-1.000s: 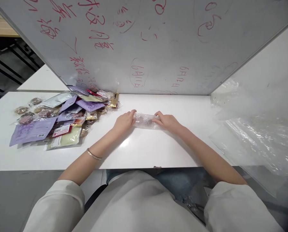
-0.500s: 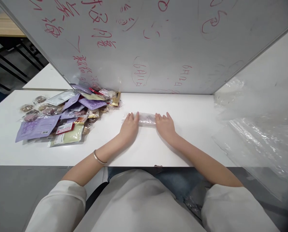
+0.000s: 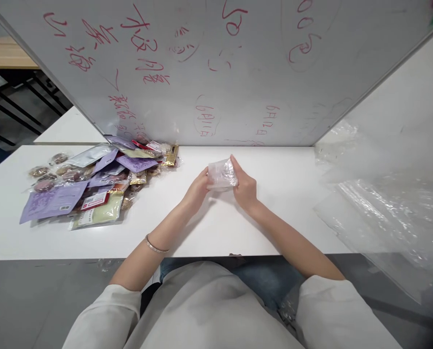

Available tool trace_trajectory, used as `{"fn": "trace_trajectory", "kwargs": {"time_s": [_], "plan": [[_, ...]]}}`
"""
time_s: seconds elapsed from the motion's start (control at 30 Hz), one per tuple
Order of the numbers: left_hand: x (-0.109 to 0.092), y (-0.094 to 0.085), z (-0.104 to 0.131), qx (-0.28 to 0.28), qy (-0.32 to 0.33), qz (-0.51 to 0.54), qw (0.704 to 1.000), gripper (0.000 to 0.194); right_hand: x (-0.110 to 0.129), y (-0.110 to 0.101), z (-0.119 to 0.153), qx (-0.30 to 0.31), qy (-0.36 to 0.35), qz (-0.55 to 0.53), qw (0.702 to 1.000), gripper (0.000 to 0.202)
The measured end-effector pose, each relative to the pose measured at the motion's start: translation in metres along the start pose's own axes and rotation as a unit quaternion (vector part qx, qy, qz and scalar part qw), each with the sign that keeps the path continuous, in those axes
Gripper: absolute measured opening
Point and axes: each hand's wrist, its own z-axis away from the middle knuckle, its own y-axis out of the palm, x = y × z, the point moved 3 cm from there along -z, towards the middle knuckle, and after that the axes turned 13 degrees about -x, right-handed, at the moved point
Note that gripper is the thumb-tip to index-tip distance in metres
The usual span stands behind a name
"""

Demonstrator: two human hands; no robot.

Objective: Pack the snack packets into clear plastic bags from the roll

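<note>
A folded clear plastic packet (image 3: 221, 174) is held up between my two hands over the white table (image 3: 216, 228). My left hand (image 3: 197, 188) grips its left edge, with the fingers mostly hidden behind it. My right hand (image 3: 244, 185) closes on its right edge, thumb along the near side and one finger reaching up at the top corner. What lies inside the folds, if anything, is too small to make out.
Purple pouches (image 3: 54, 198), a green pouch (image 3: 103, 211) and several wrapped round items (image 3: 44, 183) are heaped on the left. A whiteboard (image 3: 187, 72) with red writing stands behind. Large clear plastic bags (image 3: 394, 218) hang over the right side.
The packet was flat on the table under both hands. Now it is lifted and looks shorter and more compact, and my hands are closer together, gripping its sides.
</note>
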Motion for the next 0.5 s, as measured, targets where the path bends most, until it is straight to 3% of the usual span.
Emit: {"fn": "trace_trajectory", "kwargs": {"time_s": [0.07,0.17,0.23,0.3,0.4,0.47,0.5], "plan": [[0.001,0.0,-0.001,-0.03,-0.029,0.04,0.998,0.04,0.004,0.001,0.0,0.015,-0.057,0.009,0.998,0.062],[-0.002,-0.004,-0.005,-0.115,0.026,0.057,0.991,0.04,0.014,0.001,0.004,0.02,-0.076,0.02,0.997,0.066],[-0.005,-0.003,-0.006,-0.14,0.058,0.071,0.986,0.038,0.022,-0.001,0.007,0.041,-0.027,-0.037,0.998,0.085],[-0.006,0.004,-0.005,-0.125,0.049,0.084,0.987,0.036,0.027,-0.005,0.01,0.048,0.073,-0.166,0.982,0.093],[-0.007,0.018,-0.002,-0.05,0.027,0.083,0.995,0.036,0.019,-0.014,0.007,0.011,0.275,-0.368,0.888,0.08],[-0.007,0.023,-0.001,-0.01,0.037,0.042,0.998,0.037,0.001,-0.022,-0.004,-0.007,0.356,-0.426,0.832,0.06],[-0.007,0.022,-0.002,-0.002,0.046,0.009,0.999,0.037,-0.015,-0.03,-0.014,-0.023,0.375,-0.433,0.82,0.05]]}}
